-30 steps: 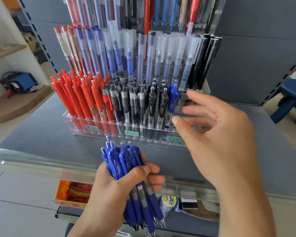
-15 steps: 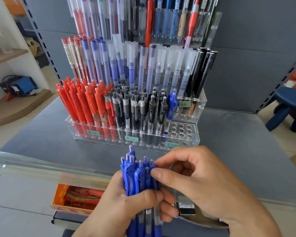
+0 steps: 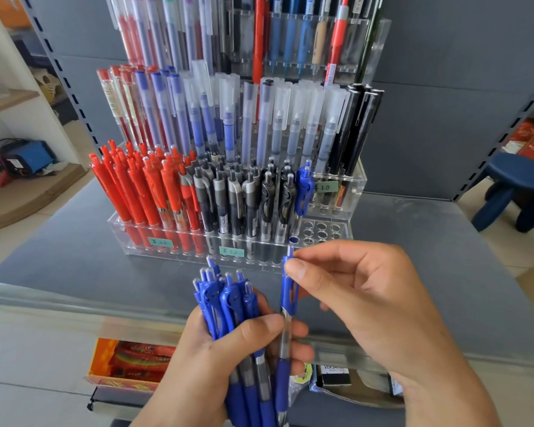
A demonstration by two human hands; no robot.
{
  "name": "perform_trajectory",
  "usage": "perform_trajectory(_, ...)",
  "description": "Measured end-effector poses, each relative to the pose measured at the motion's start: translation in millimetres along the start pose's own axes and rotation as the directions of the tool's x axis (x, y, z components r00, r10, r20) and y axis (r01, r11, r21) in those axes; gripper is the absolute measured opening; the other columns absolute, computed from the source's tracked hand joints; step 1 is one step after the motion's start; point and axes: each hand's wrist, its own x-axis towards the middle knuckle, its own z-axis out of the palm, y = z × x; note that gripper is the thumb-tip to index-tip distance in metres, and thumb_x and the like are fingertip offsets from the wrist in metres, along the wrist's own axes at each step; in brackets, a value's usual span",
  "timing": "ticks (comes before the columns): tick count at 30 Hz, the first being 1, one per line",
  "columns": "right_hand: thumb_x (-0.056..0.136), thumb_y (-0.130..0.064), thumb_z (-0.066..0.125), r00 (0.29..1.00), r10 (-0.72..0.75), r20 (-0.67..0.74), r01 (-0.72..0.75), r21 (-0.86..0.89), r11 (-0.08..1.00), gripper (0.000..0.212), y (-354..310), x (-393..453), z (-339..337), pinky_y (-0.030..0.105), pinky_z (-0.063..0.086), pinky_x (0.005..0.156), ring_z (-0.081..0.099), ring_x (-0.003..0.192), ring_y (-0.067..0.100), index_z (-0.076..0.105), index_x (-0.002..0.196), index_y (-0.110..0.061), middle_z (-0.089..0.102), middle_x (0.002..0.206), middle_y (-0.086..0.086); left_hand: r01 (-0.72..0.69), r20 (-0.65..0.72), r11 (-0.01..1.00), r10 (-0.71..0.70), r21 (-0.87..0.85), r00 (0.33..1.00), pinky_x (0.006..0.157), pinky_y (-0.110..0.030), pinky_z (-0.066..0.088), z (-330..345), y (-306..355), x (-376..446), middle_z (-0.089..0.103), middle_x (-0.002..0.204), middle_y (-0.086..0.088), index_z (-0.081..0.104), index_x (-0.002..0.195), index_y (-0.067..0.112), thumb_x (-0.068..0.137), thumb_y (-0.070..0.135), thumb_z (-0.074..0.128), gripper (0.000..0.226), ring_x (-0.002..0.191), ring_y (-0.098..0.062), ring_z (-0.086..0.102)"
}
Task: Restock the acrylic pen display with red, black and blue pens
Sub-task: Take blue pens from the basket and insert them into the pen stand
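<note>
A tiered acrylic pen display [image 3: 356, 183] stands on the grey shelf. Its front tier holds red pens [image 3: 142, 189] at the left, black pens [image 3: 244, 195] in the middle and one blue pen [image 3: 303, 189] beside several empty holes [image 3: 322, 231] at the right. My left hand [image 3: 216, 359] grips a bundle of blue pens [image 3: 225, 303] upright in front of the display. My right hand [image 3: 367, 300] pinches the clip end of a single blue pen [image 3: 289, 291], raised partly out of the bundle's right side.
The grey shelf [image 3: 429, 257] has a clear plastic front lip [image 3: 43, 300]. Below it sit an orange box of goods [image 3: 127, 362] and small packets. A blue stool [image 3: 512, 186] stands at the right, and wooden shelves with a blue device [image 3: 28, 155] at the left.
My right hand came back from the display to the bundle, pinched one blue pen and lifted it partway out. The left hand keeps holding the bundle.
</note>
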Motion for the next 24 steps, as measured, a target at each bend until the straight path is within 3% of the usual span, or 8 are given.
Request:
perform_trajectory(5, 0.070, -0.036, 0.083, 0.997, 0.046, 0.067, -0.047, 0.008, 0.999, 0.025, 7, 0, -1, 0.020, 0.057, 0.077, 0.075, 0.083, 0.011, 0.079, 0.093, -0.027, 0.079, 0.088, -0.004, -0.012, -0.024, 1.000, 0.012, -0.019, 1.000, 0.052, -0.042, 0.057, -3, -3, 1, 0.066, 0.082, -0.041, 0.067, 0.071, 0.004, 0.056, -0.002, 0.077, 0.019, 0.060, -0.047, 0.068)
perform_trajectory(7, 0.078, -0.024, 0.087, 0.988, 0.070, 0.135, -0.067, -0.023, 0.997, 0.028, 9, 0, -2, 0.028, 0.059, 0.084, 0.074, 0.088, 0.014, 0.076, 0.103, -0.025, 0.078, 0.094, -0.002, -0.004, -0.018, 1.000, 0.004, -0.016, 1.000, 0.053, -0.042, 0.057, -6, -4, 2, 0.065, 0.081, -0.041, 0.065, 0.075, 0.001, 0.047, 0.006, 0.081, 0.033, 0.060, -0.047, 0.067)
perform_trajectory(9, 0.081, -0.013, 0.084, 0.987, 0.083, 0.138, -0.075, -0.059, 0.995, 0.029, 11, 0, -4, 0.033, 0.059, 0.088, 0.074, 0.089, 0.015, 0.074, 0.107, -0.023, 0.078, 0.095, -0.001, 0.003, -0.023, 1.000, -0.003, -0.009, 1.000, 0.053, -0.043, 0.057, -5, -4, 2, 0.066, 0.081, -0.040, 0.066, 0.072, 0.004, 0.046, 0.006, 0.081, 0.030, 0.060, -0.047, 0.068)
perform_trajectory(13, 0.079, -0.013, 0.082, 0.995, 0.057, 0.088, -0.056, -0.004, 0.998, 0.023, 10, 3, -4, 0.024, 0.058, 0.073, 0.075, 0.083, 0.014, 0.078, 0.098, -0.024, 0.079, 0.089, 0.001, -0.012, -0.065, 1.000, 0.010, -0.026, 0.998, 0.054, -0.044, 0.059, -3, -6, 2, 0.069, 0.083, -0.038, 0.067, 0.068, 0.008, 0.060, -0.001, 0.068, 0.012, 0.064, -0.048, 0.070)
perform_trajectory(16, 0.068, -0.022, 0.080, 1.000, -0.002, 0.012, 0.001, 0.090, 0.996, 0.028, 6, 2, -7, 0.023, 0.055, 0.062, 0.075, 0.073, 0.021, 0.078, 0.095, -0.030, 0.079, 0.084, 0.004, -0.056, -0.136, 0.997, 0.047, -0.060, 0.990, 0.051, -0.045, 0.060, -4, -9, 5, 0.069, 0.078, -0.035, 0.056, 0.077, 0.001, 0.060, -0.001, 0.063, 0.018, 0.064, -0.047, 0.071)
perform_trajectory(24, 0.059, -0.026, 0.079, 0.958, -0.147, -0.245, 0.203, 0.218, 0.955, 0.036, 0, 1, -14, 0.021, 0.055, 0.056, 0.076, 0.071, 0.020, 0.079, 0.093, -0.018, 0.079, 0.081, 0.009, -0.163, -0.276, 0.986, 0.144, -0.046, 0.950, 0.051, -0.039, 0.059, -9, -12, 12, 0.068, 0.070, -0.030, 0.054, 0.076, 0.003, 0.062, 0.004, 0.062, 0.016, 0.060, -0.040, 0.072)
